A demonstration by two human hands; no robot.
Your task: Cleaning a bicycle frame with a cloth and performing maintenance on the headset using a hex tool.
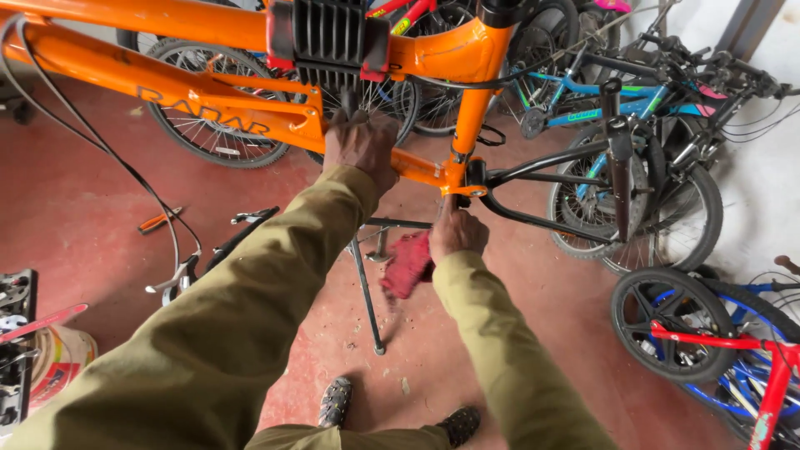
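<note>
An orange bicycle frame hangs clamped in a black work-stand clamp across the top of the view. My left hand grips the frame's lower tube just under the clamp. My right hand is closed on a red rag and reaches up to the underside of the bottom bracket shell. Both arms wear olive sleeves. The rag hangs down from my right fist.
The stand's thin metal legs rest on the red floor. Several bicycles lean at the right, and a red and blue one lies lower right. An orange-handled tool and a loose brake lever with cable lie at left. My shoes are below.
</note>
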